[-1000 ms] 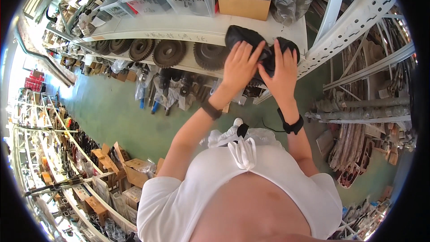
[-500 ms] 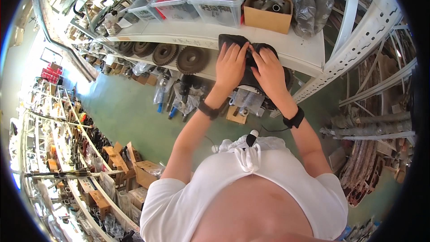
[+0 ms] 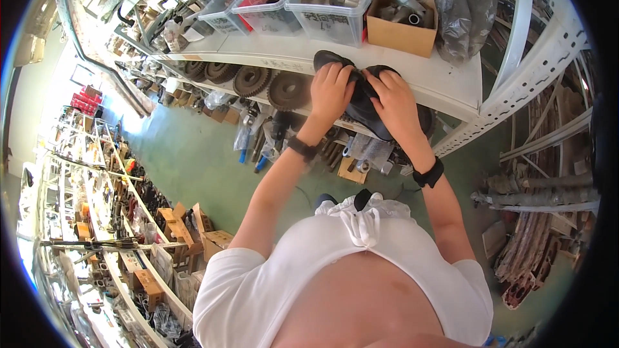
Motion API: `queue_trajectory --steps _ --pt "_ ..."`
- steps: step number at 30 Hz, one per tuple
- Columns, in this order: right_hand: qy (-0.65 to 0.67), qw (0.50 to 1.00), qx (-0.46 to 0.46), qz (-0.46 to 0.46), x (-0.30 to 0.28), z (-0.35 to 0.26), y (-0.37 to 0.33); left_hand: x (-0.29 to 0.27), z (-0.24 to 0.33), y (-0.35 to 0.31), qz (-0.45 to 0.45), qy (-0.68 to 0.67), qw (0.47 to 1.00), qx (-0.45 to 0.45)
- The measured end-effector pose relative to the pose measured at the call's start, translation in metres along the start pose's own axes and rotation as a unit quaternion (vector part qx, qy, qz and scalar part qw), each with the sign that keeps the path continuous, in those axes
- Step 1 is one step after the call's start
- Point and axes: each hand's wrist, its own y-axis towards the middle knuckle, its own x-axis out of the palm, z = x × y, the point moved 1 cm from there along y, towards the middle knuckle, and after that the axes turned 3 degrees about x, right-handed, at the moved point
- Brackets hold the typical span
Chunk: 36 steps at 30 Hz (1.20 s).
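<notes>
A smooth black rubber-like piece (image 3: 365, 113) with two raised lobes is held at the front edge of the white shelf (image 3: 412, 67). Its exact kind cannot be made out. My left hand (image 3: 331, 92) has its fingers curled over the left lobe. On the right side, my right hand (image 3: 394, 104) grips the other lobe, its thumb toward the middle. Both hands are close together, with the dark gap of the piece between them. The lower part hangs below the shelf edge, partly behind my right hand.
Clear plastic bins (image 3: 332, 19) of metal parts and a cardboard box (image 3: 401, 37) with fittings stand behind my hands. A grey plastic-wrapped bundle (image 3: 465, 16) lies beside them. Brown gears (image 3: 288, 91) sit one shelf lower. A perforated white post (image 3: 509, 93) rises at right.
The fingers of both hands have curled more tightly over the black piece, and its upper left lobe now bends back. The whole view has shifted slightly.
</notes>
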Motion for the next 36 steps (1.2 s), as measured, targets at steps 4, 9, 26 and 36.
queue_trajectory --steps 4,9,26,36 --pt "-0.013 1.000 -0.012 -0.009 0.018 -0.011 0.007 0.008 -0.016 -0.009 0.054 -0.043 0.997 0.021" --pt "-0.009 1.000 -0.004 0.003 0.043 -0.034 0.023 0.003 -0.051 -0.017 0.090 -0.071 0.993 0.031" --pt "0.011 0.996 -0.046 0.073 0.221 -0.148 0.163 -0.065 -0.233 -0.040 0.131 -0.023 0.976 -0.174" --pt "0.021 0.996 0.040 0.082 0.144 -0.104 0.102 -0.030 -0.147 -0.024 0.102 -0.147 0.972 -0.153"
